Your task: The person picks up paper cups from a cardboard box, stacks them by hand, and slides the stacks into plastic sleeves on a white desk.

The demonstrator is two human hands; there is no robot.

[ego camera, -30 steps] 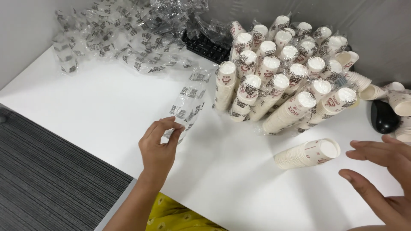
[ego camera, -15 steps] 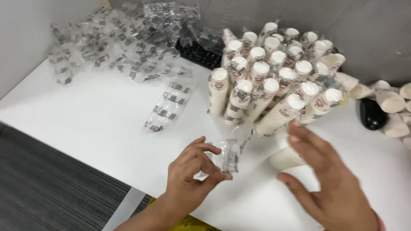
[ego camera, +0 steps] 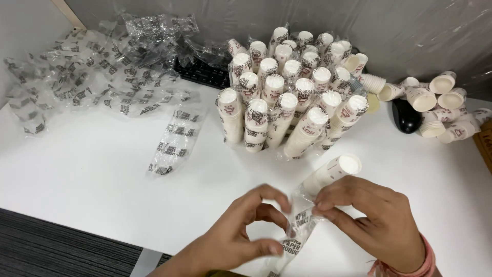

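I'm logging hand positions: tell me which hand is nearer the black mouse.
Right. The right hand lies below and slightly left of the mouse, pinching the sleeve of cups. The left hand is further left, at the sleeve's other side.

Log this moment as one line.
left hand: pinching clear wrapper | right hand: gripping wrapper at cup stack | behind: standing cup stacks | left: empty wrappers
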